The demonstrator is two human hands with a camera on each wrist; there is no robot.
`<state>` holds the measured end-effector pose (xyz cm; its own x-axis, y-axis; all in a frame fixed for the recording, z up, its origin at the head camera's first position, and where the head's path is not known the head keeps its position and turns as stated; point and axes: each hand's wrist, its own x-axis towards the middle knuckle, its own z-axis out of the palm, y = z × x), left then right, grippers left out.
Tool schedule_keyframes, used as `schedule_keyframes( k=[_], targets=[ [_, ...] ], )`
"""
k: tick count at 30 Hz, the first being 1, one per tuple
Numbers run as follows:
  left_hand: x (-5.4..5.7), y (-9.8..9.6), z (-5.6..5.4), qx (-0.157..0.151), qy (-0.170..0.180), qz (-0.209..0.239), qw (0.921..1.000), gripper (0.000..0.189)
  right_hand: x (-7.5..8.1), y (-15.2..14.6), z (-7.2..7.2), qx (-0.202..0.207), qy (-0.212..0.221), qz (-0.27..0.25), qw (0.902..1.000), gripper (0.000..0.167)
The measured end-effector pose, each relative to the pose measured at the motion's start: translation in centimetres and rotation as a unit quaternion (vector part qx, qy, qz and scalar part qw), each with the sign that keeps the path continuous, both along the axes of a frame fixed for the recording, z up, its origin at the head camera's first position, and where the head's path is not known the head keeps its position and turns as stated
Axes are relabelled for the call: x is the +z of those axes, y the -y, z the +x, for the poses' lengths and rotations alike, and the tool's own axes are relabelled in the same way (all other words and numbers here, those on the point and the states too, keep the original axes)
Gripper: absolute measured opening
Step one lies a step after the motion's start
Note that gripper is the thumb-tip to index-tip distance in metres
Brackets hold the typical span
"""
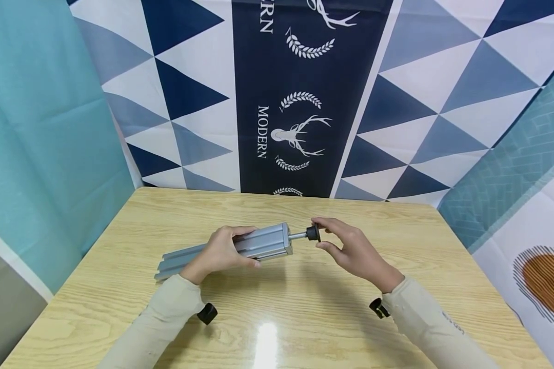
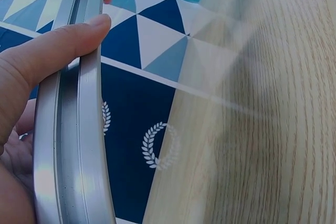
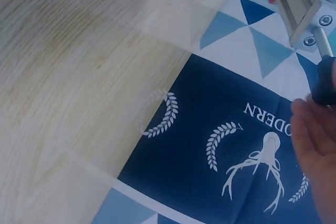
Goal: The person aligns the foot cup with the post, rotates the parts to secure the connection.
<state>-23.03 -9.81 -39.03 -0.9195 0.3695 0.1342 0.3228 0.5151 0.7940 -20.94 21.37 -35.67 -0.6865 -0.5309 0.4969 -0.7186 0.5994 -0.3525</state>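
Note:
A long silver aluminium profile point(image 1: 265, 241) lies across my left hand point(image 1: 221, 248), which grips it around the middle. Its left end is low by the tabletop and its right end is raised. In the left wrist view my thumb crosses the slotted face of the profile point(image 2: 71, 145). From the right end plate, which shows bolt heads in the right wrist view, a metal rod point(image 1: 298, 236) sticks out. On the rod sits a black levelling foot point(image 1: 313, 233). The fingers and thumb of my right hand point(image 1: 351, 248) pinch the foot's wide base at its edge.
Under both hands is a light wooden table point(image 1: 268, 302). Behind it hangs a triangle-patterned cloth point(image 1: 184, 92) with a dark printed band. A teal cloth point(image 1: 41, 128) borders the left side, and another patterned cloth point(image 1: 526, 169) the right.

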Motion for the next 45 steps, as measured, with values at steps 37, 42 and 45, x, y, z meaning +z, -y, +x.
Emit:
schedule_keyframes(
  k=[37,42,45],
  targets=[
    [-0.17,0.08,0.21,-0.006,-0.008,0.002,0.9999,0.077,0.79,0.32,0.33,-0.003,0.038,0.028,0.9989,0.068],
    [-0.18,-0.03,0.23,-0.005,-0.005,0.005,1.0000,0.076,0.92,0.31,0.48,-0.026,0.069,0.028,0.9969,0.054],
    [-0.13,-0.08,0.29,-0.008,-0.007,0.002,0.9999,0.076,0.84,0.43,0.57,-0.044,0.104,0.013,0.9935,0.047]
  ],
)
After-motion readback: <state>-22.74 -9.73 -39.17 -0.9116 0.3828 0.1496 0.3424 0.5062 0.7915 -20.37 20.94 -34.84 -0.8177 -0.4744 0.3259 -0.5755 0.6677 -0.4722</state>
